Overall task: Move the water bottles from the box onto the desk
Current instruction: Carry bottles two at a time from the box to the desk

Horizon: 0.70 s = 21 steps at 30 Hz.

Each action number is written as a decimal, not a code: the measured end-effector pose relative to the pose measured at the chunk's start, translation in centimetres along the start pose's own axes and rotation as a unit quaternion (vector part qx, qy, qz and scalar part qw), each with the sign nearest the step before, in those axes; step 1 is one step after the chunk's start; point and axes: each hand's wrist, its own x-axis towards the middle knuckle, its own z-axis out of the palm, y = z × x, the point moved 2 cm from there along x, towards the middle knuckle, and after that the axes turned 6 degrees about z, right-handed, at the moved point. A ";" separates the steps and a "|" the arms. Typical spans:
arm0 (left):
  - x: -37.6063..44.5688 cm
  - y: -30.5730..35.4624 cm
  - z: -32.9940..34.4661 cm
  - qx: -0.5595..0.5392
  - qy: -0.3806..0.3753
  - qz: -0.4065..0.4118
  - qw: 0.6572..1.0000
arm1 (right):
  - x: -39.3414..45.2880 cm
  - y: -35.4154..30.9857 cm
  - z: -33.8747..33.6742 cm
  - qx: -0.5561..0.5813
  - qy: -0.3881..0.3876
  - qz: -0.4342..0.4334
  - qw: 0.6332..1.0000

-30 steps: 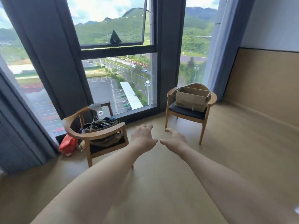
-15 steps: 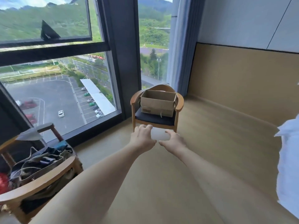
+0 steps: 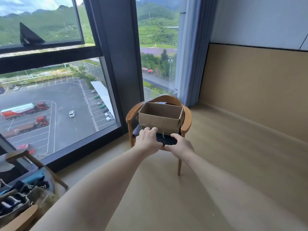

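An open brown cardboard box point(image 3: 160, 120) stands on the dark seat of a wooden armchair point(image 3: 186, 120) by the window. Its inside is hidden from this angle, and no water bottles show. Both my arms stretch toward it. My left hand point(image 3: 147, 139) hovers in front of the box's lower left corner, fingers loosely bent, holding nothing. My right hand point(image 3: 180, 144) is just to its right, in front of the seat edge, also empty with relaxed fingers. No desk is in view.
A second wooden chair point(image 3: 25, 215) piled with bags and cords sits at the lower left. A floor-to-ceiling window point(image 3: 58, 105) fills the left, a blue curtain point(image 3: 190, 64) hangs behind the armchair, and a tan wall panel point(image 3: 258, 97) runs along the right. Wood floor lies between.
I have come closer to the armchair and turned right; the box now looms larger and my hands reach its front. The cluttered chair has slid to the lower left.
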 end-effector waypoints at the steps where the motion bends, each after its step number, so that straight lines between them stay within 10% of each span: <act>1: 1.7 0.2 0.1 -0.001 0.001 -0.003 1.000 | 1.6 -0.2 -0.4 0.000 -0.003 0.001 1.000; 21: 35.4 -11.2 6.6 -0.016 -0.058 -0.004 0.998 | 35.1 -6.5 2.7 -0.009 0.005 0.047 0.999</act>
